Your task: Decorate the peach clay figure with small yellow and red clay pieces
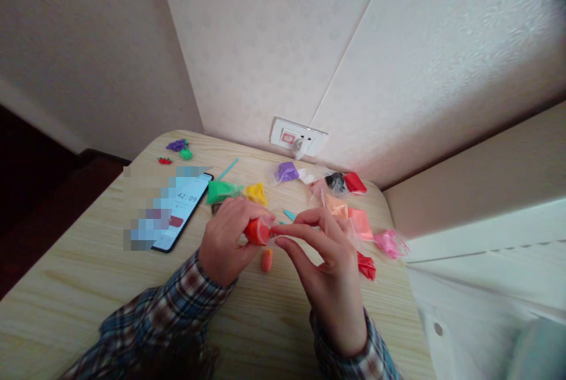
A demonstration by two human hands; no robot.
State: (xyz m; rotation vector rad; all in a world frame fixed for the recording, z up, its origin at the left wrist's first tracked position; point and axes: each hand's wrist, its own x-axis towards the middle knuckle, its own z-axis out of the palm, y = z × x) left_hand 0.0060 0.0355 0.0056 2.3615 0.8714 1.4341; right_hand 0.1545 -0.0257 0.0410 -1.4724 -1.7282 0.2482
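My left hand [230, 238] is closed around a small clear bag of orange-red modelling clay [259, 231], held above the table. My right hand [325, 244] has its thumb and index finger pinched at the bag's right end, the index tip against the clay there. Whether a bit of clay sits between those two fingertips is too small to make out. Just below the bag lies a small orange-pink clay piece [266, 260] with a yellowish tip. A teal modelling tool [289, 215] lies behind the hands, partly hidden.
Bags of green [221, 192], yellow [255, 193], purple [288, 171], black [336, 182] and pink clay [389, 243] lie around the hands. A phone [183, 215] lies left, near clay grapes [177, 144] and a red clay piece [165, 161]. The wall socket [298, 137] is behind.
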